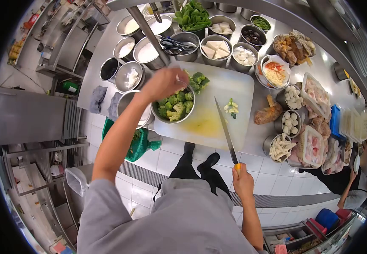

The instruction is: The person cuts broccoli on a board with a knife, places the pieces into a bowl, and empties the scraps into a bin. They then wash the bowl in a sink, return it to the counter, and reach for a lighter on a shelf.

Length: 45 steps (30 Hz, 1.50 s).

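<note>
My left hand (164, 86) is over the upper left rim of a metal bowl of cut broccoli (176, 106); its fingers are blurred and what they hold, if anything, cannot be made out. More broccoli (199, 82) lies on the white cutting board (238, 91) beside the bowl. My right hand (243, 180) is closed round the yellow handle of a long knife (226, 132), whose blade points up across the board. Small pale and green trimmings (231, 108) lie right of the blade, and a yellow stain marks the board.
Metal pots of white powder (147, 53), leafy greens (192, 16) and tofu (215, 49) stand behind the board. Scissors (173, 45) rest on one pot. Right are containers of white pieces (290, 122) and trays of raw meat (312, 146). Another person (357, 192) is at far right.
</note>
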Motion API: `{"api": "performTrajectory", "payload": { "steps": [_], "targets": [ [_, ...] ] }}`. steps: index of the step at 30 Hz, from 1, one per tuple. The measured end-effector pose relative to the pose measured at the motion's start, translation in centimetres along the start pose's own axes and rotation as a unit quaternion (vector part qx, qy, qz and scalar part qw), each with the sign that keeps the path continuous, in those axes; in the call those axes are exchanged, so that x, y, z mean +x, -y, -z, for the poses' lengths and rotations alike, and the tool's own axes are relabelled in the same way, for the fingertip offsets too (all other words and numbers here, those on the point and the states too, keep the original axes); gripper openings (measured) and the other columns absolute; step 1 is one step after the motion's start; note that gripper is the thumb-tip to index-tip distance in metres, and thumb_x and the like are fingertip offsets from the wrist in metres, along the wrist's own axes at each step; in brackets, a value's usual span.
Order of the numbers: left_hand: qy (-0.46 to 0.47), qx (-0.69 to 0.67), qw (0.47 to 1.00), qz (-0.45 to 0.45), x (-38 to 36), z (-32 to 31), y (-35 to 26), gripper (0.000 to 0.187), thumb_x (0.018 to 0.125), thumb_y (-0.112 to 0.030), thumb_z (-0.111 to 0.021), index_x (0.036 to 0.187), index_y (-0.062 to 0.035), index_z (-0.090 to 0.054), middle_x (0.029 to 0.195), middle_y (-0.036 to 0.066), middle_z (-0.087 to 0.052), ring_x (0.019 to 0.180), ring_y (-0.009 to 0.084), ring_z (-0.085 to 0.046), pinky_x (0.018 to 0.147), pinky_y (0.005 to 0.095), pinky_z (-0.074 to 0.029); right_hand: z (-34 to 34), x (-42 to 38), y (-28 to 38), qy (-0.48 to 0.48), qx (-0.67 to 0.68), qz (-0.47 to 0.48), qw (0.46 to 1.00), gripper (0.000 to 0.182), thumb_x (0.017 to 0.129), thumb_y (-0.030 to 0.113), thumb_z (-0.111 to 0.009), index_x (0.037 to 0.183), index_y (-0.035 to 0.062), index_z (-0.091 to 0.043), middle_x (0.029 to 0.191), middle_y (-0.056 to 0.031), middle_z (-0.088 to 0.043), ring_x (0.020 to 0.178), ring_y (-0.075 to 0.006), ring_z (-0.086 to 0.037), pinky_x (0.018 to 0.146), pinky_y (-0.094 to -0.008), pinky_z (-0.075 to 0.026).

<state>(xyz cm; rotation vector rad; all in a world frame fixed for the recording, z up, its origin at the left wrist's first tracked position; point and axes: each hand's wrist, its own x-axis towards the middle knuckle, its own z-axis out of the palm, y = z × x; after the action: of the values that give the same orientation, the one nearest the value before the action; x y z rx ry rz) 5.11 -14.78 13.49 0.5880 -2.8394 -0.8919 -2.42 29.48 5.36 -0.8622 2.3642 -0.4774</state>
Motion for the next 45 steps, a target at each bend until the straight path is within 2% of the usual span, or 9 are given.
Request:
{"api": "performTrajectory", "payload": {
  "steps": [3,7,18,25,30,35,39,43,45],
  "targets": [
    [0.081,0.149,0.985,0.023,-5.3,-5.5,0.2,0.036,0.075,-0.023,-0.074,0.106,-0.0082,-0.063,0.096,0.015,-0.069,0.087,0.0376,-0.067,0.076,0.0466,-0.053,-0.1,0.1,-0.2,-0.017,0.012,0.017,1.0,0.028,0.097,0.028,-0.058,0.115,0.0093,-0.047,0.073,-0.0206,-0.066,0.068,-0.0426,-0.066,0.061,-0.0523,-0.05],
    [0.107,0.08,0.99,0.054,-5.1,-4.7,-0.7,0.038,0.073,-0.016,-0.067,0.108,-0.0037,-0.058,0.095,0.021,-0.069,0.091,0.0418,-0.066,0.082,0.0478,-0.052,-0.1,0.6,-0.9,-0.028,0.0,0.047,0.998,0.026,0.098,0.03,-0.056,0.111,0.0093,-0.047,0.073,-0.0198,-0.066,0.065,-0.0421,-0.065,0.057,-0.0519,-0.05],
    [0.047,0.127,0.991,-0.008,-6.1,-5.0,-2.2,0.024,0.08,-0.014,-0.069,0.101,-0.0037,-0.066,0.094,0.019,-0.066,0.085,0.0421,-0.065,0.077,0.0501,-0.052,0.1,0.1,-1.1,-0.024,0.005,0.025,0.999,0.029,0.098,0.032,-0.055,0.111,0.0083,-0.047,0.076,-0.0177,-0.068,0.068,-0.0405,-0.066,0.058,-0.0516,-0.052],
    [0.085,0.06,0.994,-0.024,-4.9,-3.2,-1.0,0.025,0.071,-0.005,-0.069,0.095,0.0,-0.068,0.098,0.019,-0.066,0.093,0.0399,-0.064,0.083,0.0457,-0.052,0.8,0.2,-1.2,-0.008,0.029,0.02,0.999,0.028,0.098,0.033,-0.053,0.11,0.0078,-0.047,0.079,-0.0173,-0.068,0.07,-0.0412,-0.066,0.062,-0.0525,-0.052],
    [-0.001,-0.016,0.999,0.044,-4.8,0.9,-4.5,0.023,0.071,-0.001,-0.065,0.094,-0.0007,-0.068,0.099,0.017,-0.063,0.095,0.0349,-0.062,0.087,0.0385,-0.049,1.4,1.4,-2.3,-0.003,0.008,0.022,1.0,0.031,0.098,0.035,-0.052,0.113,0.0077,-0.047,0.08,-0.0194,-0.068,0.075,-0.0426,-0.066,0.066,-0.0545,-0.052],
    [0.06,-0.171,0.977,-0.111,-4.1,-4.7,-9.6,0.024,0.078,0.0,-0.068,0.102,-0.0034,-0.065,0.112,0.012,-0.063,0.108,0.0313,-0.061,0.092,0.0379,-0.049,1.2,2.6,-1.9,-0.001,-0.005,0.035,0.999,0.034,0.098,0.036,-0.052,0.116,0.0076,-0.048,0.08,-0.0209,-0.069,0.077,-0.0428,-0.067,0.067,-0.0541,-0.051],
    [0.064,-0.047,0.96,-0.27,-3.4,-14.9,-5.1,0.025,0.082,0.0,-0.068,0.106,-0.0064,-0.066,0.12,0.013,-0.062,0.121,0.0353,-0.052,0.1,0.0434,-0.046,1.1,2.1,-1.3,-0.015,-0.003,0.03,0.999,0.032,0.099,0.035,-0.052,0.116,0.0073,-0.049,0.079,-0.0203,-0.068,0.074,-0.0421,-0.067,0.066,-0.0529,-0.052],
    [-0.048,0.052,0.966,-0.25,-5.6,-15.8,-4.6,0.029,0.081,0.003,-0.067,0.107,-0.0083,-0.064,0.119,0.011,-0.059,0.116,0.0362,-0.055,0.091,0.0413,-0.049,0.5,1.2,-1.3,-0.029,-0.013,0.03,0.999,0.03,0.099,0.033,-0.052,0.117,0.0082,-0.049,0.081,-0.0189,-0.068,0.071,-0.0405,-0.067,0.065,-0.0522,-0.052],
    [-0.063,-0.162,0.985,-0.023,-7.0,-16.0,-5.0,0.032,0.081,0.001,-0.068,0.111,-0.0086,-0.063,0.119,0.011,-0.056,0.114,0.0363,-0.055,0.092,0.0414,-0.049,0.5,0.3,-1.1,-0.062,-0.026,0.033,0.997,0.03,0.1,0.032,-0.052,0.119,0.0086,-0.049,0.083,-0.0182,-0.068,0.07,-0.041,-0.067,0.064,-0.0517,-0.053]
  ]
}}
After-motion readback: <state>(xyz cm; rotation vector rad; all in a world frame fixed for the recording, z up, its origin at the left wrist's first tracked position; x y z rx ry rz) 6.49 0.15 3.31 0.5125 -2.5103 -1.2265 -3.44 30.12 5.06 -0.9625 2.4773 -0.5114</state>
